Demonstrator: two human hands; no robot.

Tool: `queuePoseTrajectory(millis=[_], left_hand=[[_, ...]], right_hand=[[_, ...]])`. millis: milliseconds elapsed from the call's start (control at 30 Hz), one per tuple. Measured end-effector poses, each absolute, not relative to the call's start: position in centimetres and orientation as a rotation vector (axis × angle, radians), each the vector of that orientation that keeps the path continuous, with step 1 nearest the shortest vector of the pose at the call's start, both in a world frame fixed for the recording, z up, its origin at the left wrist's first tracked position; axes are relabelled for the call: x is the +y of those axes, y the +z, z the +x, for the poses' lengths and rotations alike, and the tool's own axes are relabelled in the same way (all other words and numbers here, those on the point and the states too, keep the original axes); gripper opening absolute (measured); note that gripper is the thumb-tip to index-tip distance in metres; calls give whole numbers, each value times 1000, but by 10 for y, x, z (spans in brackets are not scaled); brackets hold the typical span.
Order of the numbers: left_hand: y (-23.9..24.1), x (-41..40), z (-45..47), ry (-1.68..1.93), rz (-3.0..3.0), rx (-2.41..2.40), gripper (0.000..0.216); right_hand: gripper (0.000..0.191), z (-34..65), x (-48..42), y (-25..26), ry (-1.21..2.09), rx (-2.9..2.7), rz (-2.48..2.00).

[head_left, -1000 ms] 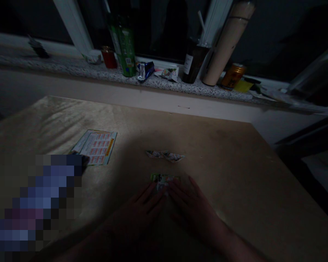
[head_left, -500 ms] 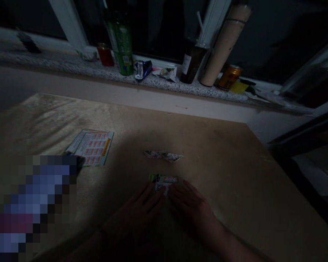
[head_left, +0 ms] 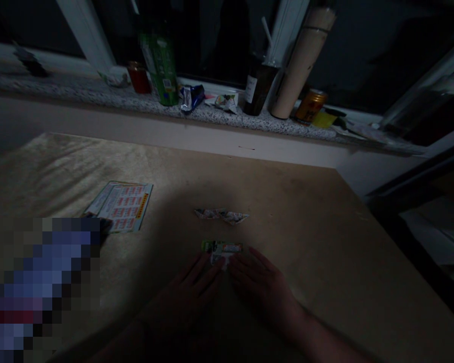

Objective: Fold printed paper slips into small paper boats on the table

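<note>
A small piece of folded printed paper (head_left: 223, 248), green at one end, lies on the table in front of me. My left hand (head_left: 191, 285) rests on its near left part with the fingers stretched out and apart. From the right, my right hand (head_left: 259, 282) lies flat on the paper's near right part, fingers extended side by side. The fingers hide the near part of the paper. Just beyond it sit two small folded paper pieces (head_left: 221, 215) with pointed ends, touching or nearly so. Dim light blurs the finer folds.
Printed sheets (head_left: 124, 206) lie at left on the table (head_left: 306, 227); a pixelated area covers the lower left. Along the granite sill (head_left: 109, 98) stand a green bottle (head_left: 164, 70), a red jar (head_left: 138, 78), a dark cup (head_left: 257, 91), a tall tube (head_left: 302, 63) and a can (head_left: 310, 107).
The whole view has shifted slightly, so things appear a little further left. Both hands stay on the folded paper, with hardly any movement over it.
</note>
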State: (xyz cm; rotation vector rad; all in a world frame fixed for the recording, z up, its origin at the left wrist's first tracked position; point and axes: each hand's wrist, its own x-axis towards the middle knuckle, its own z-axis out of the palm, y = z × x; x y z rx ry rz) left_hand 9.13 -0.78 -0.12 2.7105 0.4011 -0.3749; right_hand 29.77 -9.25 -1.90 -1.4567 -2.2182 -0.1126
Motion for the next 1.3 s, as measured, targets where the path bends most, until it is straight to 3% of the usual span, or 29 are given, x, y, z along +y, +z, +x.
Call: queuePoseTrajectory(millis=[667,1200,1300], left_hand=[[1,-9,90,-351,2690,418,78],[-1,-7,91,-346,2642,406,81],[-6,-7,90,-353,2653,415,73]], right_hand=[[33,316,-89,-19,-225,-2308,-1632],[27,315,-84,-12,-228,-2189,-1600],[27,315,-85,-11,-220,-2186,-1623]])
